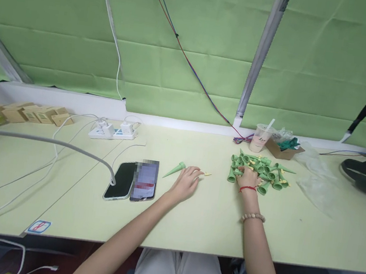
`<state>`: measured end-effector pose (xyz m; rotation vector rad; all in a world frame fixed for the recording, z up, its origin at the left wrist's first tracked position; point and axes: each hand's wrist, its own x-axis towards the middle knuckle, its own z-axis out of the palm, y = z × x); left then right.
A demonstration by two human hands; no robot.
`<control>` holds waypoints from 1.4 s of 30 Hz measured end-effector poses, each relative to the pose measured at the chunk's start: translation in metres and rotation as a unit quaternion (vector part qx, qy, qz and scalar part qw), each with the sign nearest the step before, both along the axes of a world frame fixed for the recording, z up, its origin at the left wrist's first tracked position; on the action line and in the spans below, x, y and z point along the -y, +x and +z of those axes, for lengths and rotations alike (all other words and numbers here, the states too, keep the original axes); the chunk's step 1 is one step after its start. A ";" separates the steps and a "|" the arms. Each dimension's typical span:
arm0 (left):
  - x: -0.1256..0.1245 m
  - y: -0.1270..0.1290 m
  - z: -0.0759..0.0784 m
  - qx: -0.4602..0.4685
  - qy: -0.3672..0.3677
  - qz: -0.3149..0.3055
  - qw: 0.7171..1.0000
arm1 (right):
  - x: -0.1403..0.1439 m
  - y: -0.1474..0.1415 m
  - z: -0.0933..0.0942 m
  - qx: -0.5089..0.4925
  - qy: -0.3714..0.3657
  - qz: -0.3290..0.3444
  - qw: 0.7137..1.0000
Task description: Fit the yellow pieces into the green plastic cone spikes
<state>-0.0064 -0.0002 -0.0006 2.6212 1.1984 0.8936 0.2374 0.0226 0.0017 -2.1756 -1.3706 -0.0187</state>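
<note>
My left hand (187, 184) rests on the table with its fingers extended and apart. Just beyond its fingertips lies a small yellow pointed piece (207, 174). A single green cone (175, 169) with a flared end lies on its side just left of that hand. My right hand (248, 179), with a red string at the wrist, reaches into the near left part of a heap of green cones (263, 168). Its fingers curl down around a green cone there, and the fingertips are partly hidden. Small yellow pieces show among the heaped cones.
Two phones (120, 181) lie left of my left hand, with a white cable crossing above one. Farther back are a power strip (112, 133) and wooden blocks (31, 113). A plastic cup (260, 139), a cardboard box (283, 150) and clear plastic bags (314, 187) surround the heap.
</note>
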 end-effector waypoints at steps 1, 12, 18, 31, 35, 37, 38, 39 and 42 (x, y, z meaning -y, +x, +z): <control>0.002 0.002 -0.001 -0.004 0.000 -0.018 1.000 | 0.000 -0.001 0.001 0.001 0.003 0.002 1.000; 0.007 0.003 0.004 0.041 -0.051 -0.006 0.998 | 0.007 -0.003 0.021 -0.146 0.118 0.076 0.979; -0.002 0.005 0.002 0.280 -0.195 0.018 0.940 | -0.002 -0.049 0.019 -0.452 0.153 0.210 0.853; -0.009 0.002 0.008 0.490 -0.449 -0.068 0.744 | 0.009 -0.095 0.008 -0.475 0.095 0.323 0.813; -0.009 0.003 0.013 0.527 -0.389 -0.028 0.755 | 0.009 -0.096 0.011 -0.545 0.056 0.307 0.778; -0.009 0.003 0.014 0.534 -0.365 -0.026 0.762 | 0.011 -0.097 0.013 -0.565 0.054 0.300 0.767; -0.009 0.003 0.014 0.540 -0.351 -0.019 0.765 | 0.012 -0.097 0.014 -0.570 0.056 0.296 0.764; -0.009 0.003 0.014 0.543 -0.340 -0.013 0.768 | 0.012 -0.097 0.015 -0.574 0.056 0.295 0.762; -0.011 0.001 0.012 0.540 -0.327 -0.003 0.775 | 0.015 -0.098 0.017 -0.591 0.039 0.314 0.742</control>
